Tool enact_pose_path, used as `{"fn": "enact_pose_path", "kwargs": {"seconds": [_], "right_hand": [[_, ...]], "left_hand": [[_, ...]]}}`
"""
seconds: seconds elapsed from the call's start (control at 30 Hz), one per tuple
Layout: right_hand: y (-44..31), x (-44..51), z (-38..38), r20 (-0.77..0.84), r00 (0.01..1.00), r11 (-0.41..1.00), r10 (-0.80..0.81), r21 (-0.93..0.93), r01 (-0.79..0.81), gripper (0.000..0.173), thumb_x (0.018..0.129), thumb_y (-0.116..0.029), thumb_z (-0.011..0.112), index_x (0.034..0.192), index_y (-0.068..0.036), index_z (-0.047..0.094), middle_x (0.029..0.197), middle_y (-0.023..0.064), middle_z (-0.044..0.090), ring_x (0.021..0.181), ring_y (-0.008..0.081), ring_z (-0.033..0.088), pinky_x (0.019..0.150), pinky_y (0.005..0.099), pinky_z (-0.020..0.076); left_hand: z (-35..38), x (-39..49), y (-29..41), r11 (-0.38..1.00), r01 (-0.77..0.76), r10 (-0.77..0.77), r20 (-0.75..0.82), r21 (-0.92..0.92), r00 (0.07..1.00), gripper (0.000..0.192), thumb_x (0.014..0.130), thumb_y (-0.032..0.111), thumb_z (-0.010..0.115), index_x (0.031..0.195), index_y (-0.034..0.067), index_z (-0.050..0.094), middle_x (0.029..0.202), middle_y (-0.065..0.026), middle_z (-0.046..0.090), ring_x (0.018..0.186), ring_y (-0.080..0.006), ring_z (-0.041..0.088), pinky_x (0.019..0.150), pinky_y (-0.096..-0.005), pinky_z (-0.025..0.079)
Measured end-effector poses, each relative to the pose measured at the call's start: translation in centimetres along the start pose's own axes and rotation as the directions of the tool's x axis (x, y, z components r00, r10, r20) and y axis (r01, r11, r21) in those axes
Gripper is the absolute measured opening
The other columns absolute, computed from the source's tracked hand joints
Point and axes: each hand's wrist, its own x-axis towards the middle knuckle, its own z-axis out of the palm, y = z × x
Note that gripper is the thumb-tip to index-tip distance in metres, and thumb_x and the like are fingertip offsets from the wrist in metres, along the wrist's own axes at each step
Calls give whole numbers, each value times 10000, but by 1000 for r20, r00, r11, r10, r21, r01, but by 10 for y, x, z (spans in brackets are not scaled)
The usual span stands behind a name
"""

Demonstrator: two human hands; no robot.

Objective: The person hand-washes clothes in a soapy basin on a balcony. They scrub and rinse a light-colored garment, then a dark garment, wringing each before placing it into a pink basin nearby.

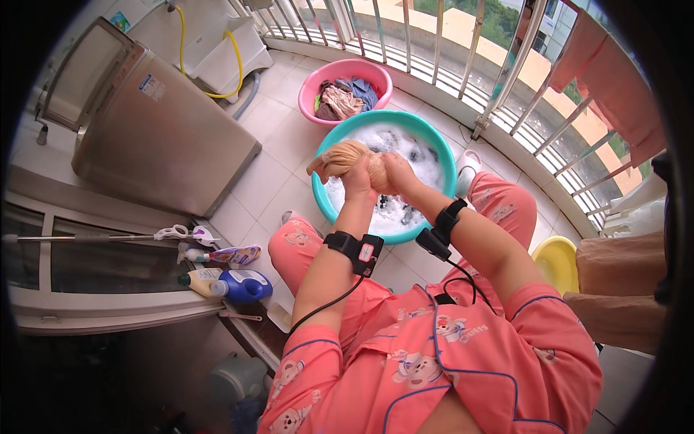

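Note:
Above a teal plastic basin [451, 168] of suds [352, 203], my left hand [359, 179] is closed around a bunched, wet-looking tan cloth garment [347, 153]. Close beside it, my right hand [398, 172] grips the same garment. Its folds run lengthwise and look twisted, with one end sticking out past my left hand. Dark fabric [415, 155] shows in patches through the white foam below. The basin stands on the tiled floor between my knees, and the cloth's full shape is hidden in its folds.
Behind the basin is a pink tub [304, 106] with crumpled clothes [342, 102]. A washing machine [168, 130] stands at left, near detergent bottles [246, 286] and a mop pole [108, 238]. Barred railings [436, 40] curve along the far side; a yellow basin [556, 266] is at right.

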Motion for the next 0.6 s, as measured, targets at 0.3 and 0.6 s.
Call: {"fn": "enact_pose_path", "kwargs": {"seconds": [0.3, 0.6], "right_hand": [[25, 20, 13, 120, 854, 817, 506, 253, -519, 352, 906, -404, 360, 935, -117, 562, 729, 37, 583, 477, 152, 523, 357, 287, 343], [45, 30, 8, 340, 543, 515, 768, 177, -839, 384, 879, -525, 407, 695, -202, 500, 597, -32, 513, 432, 111, 472, 319, 225, 249]], "left_hand": [[-22, 17, 6, 974, -68, 48, 100, 217, 994, 537, 737, -27, 513, 1246, 81, 381, 1144, -81, 486, 1032, -246, 545, 890, -397, 481], [-39, 30, 21, 936, 171, -261, 282, 309, 923, 409, 715, -39, 464, 1122, 2, 475, 912, -134, 577, 753, -228, 622, 703, -358, 534]]}}
